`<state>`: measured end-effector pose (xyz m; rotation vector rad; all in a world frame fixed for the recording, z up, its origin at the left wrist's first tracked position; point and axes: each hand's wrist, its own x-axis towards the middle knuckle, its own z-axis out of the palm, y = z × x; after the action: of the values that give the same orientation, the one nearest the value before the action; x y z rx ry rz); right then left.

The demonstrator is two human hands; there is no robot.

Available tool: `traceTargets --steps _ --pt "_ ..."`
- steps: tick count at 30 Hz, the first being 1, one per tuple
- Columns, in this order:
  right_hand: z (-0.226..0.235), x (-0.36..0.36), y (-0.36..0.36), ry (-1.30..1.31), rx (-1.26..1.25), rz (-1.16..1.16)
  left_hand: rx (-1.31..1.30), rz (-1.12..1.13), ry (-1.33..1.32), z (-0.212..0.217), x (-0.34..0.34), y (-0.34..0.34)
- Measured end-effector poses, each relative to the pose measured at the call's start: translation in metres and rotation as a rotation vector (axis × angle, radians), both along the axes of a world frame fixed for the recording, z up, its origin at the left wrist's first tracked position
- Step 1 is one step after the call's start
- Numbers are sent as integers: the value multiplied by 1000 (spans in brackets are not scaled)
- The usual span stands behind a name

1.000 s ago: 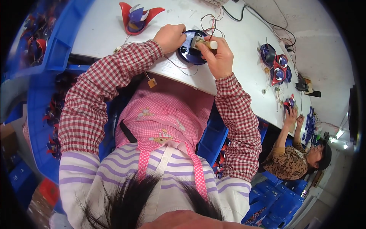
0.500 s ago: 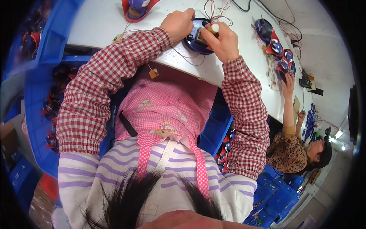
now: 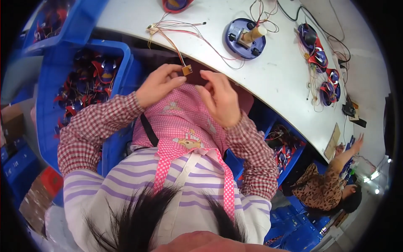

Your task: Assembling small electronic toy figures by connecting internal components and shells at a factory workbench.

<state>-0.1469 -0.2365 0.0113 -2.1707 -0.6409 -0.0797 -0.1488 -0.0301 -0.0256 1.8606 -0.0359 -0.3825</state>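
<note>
My left hand is over my lap by the table's near edge, thumb and fingers parted. Close to its fingertips, a small yellow-brown circuit board hangs from thin wires over that edge; whether they touch it I cannot tell. Facing it, my right hand is open with its fingers loosely bent and nothing in them. Beyond the right hand, a round blue plastic housing lies on the table. A cream cylinder stands tilted in its middle, on a small metal block, with black parts around it.
Loose wires spread over the white table. A red and blue piece lies at the far edge, several more along the right. Blue bins of similar pieces stand at left and under the table. A co-worker is at right.
Both hands have left the round blue housing and drawn back toward my lap, beside the hanging circuit board. The view has shifted, and the co-worker's hand has left the pieces on the right.
</note>
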Motion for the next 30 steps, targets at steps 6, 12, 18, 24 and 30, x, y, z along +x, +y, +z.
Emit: traceTargets --steps 6,12,18,24,30 --pt "-39 17 22 -34 125 -10 -271 -4 109 -7 5 -10" --pt "-34 23 28 110 246 102 -224 -88 33 9 5 3" --pt "-32 23 29 293 356 121 -120 -169 -119 14 10 12" --pt "-19 27 26 388 407 75 431 178 -507 38 38 35" --pt "-19 28 25 394 432 32 912 192 -937 6 94 64"
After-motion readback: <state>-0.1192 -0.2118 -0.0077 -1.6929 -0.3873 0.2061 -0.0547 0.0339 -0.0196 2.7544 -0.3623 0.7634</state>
